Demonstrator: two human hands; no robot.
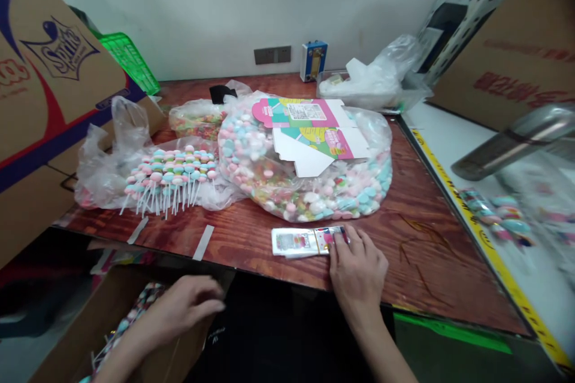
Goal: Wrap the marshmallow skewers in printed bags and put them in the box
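My right hand (pixel 357 269) rests near the front edge of the wooden table (pixel 417 239), fingers closed on the right end of a small stack of flat printed cards (pixel 305 242). My left hand (pixel 188 305) is below the table edge, fingers curled over the rim of a cardboard box (pixel 85 335) that holds wrapped candy. What the left fingers hold, if anything, is hidden. Behind the cards lies a big clear bag of pastel candies (pixel 309 173) with folded pink cartons (pixel 314 128) on top. A row of lollipops (pixel 173 176) lies on plastic at the left.
A large cardboard box (pixel 45 102) stands at the left with a green basket (pixel 128 60) behind it. A crumpled clear bag (pixel 377 78) and a blue device (pixel 313 60) sit by the wall. A metal machine with a yellow-edged bed (pixel 476 215) is at the right.
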